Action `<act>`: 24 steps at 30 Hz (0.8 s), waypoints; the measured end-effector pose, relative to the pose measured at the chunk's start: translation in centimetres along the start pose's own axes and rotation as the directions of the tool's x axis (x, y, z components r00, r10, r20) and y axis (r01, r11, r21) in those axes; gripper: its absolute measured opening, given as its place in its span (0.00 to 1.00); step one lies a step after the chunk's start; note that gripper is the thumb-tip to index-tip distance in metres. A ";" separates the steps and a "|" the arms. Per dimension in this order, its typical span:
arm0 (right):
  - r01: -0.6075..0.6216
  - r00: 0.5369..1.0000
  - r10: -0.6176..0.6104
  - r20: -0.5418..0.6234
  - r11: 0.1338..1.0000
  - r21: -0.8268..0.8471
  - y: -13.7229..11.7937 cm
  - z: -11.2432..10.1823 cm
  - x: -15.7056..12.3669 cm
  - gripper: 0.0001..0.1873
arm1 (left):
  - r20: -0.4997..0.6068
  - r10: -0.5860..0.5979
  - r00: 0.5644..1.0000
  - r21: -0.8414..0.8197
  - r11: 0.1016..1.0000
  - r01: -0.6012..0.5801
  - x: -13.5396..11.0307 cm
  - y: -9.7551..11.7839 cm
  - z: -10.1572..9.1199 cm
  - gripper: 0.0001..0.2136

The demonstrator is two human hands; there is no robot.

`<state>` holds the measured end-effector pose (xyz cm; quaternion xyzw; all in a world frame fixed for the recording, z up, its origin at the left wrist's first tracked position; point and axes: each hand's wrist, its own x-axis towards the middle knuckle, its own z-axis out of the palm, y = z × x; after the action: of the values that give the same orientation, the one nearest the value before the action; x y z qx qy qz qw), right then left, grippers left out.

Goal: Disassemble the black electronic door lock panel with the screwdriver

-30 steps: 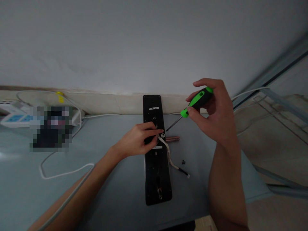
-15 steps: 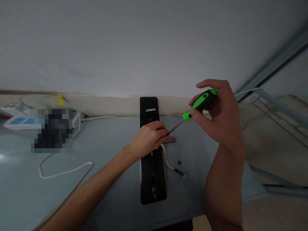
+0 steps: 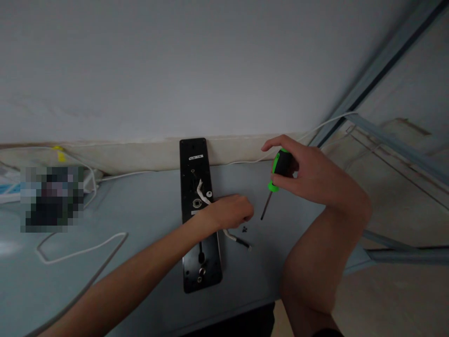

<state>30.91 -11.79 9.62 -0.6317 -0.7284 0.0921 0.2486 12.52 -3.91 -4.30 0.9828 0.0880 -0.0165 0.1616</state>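
Nearest the camera, both bare forearms come in from the bottom edge over the grey-blue table (image 3: 140, 224). The left one runs diagonally up and to the right, crossing the near half of a long black lock panel (image 3: 210, 262) that lies flat, its far end against the ledge at the foot of the wall.

The left hand (image 3: 231, 213) is palm down just right of the panel, with its fingers curled under (whether they pinch anything cannot be told). It covers part of a white wire lead (image 3: 202, 193), whose dark plug end lies on the table nearer the camera. Small black screws (image 3: 244, 229) lie just beside the knuckles.

Farther off, the right arm is sharply bent at the elbow. The right hand (image 3: 310, 175) is wrapped around a green-and-black screwdriver (image 3: 279, 169), with the forefinger lifted. The shaft slants down and to the left, and its tip is near the screws.
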 end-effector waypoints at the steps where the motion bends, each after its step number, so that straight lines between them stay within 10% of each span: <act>1: -0.001 1.000 0.001 0.003 1.000 0.010 0.0 -0.1 -0.1 0.27 | 0.018 0.015 1.000 -0.005 1.000 -0.015 0.2 0.1 0.3 0.11; 24: 0.004 0.999 -0.007 0.031 0.997 0.078 -0.9 0.1 0.1 0.27 | -0.136 -0.036 0.990 0.044 0.998 0.042 -1.7 0.2 1.1 0.10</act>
<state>30.08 -11.85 10.01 -0.6179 -0.7299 0.1298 0.2620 10.93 -4.77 -5.14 0.9833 0.1175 0.0450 0.1319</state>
